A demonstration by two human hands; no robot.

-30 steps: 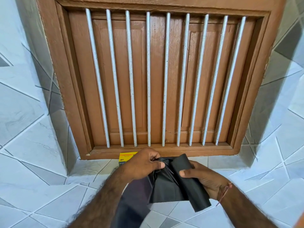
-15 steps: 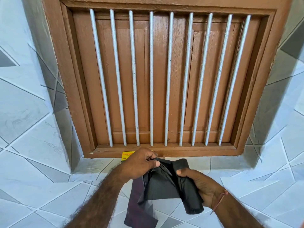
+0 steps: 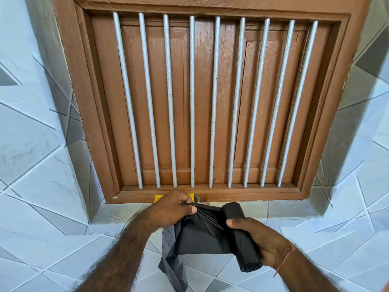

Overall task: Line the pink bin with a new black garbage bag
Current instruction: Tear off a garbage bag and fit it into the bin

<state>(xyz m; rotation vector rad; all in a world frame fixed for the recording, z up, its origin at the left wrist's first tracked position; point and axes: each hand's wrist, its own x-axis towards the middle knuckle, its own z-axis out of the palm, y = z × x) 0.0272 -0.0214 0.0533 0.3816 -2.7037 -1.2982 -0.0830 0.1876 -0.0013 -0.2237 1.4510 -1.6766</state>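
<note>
1. The scene is bright and evenly lit by soft, diffuse light; no lamp shows.
2. The wooden window frame casts a soft grey shadow on the tiled wall just left of it, and a similar shade lies right of the frame.
3. A mild sheen runs down the shutter panels behind the white bars.
4. Wide-angle distortion bows the frame's sides outward.
5. Focus is sharp around the frame, without motion blur.
</note>
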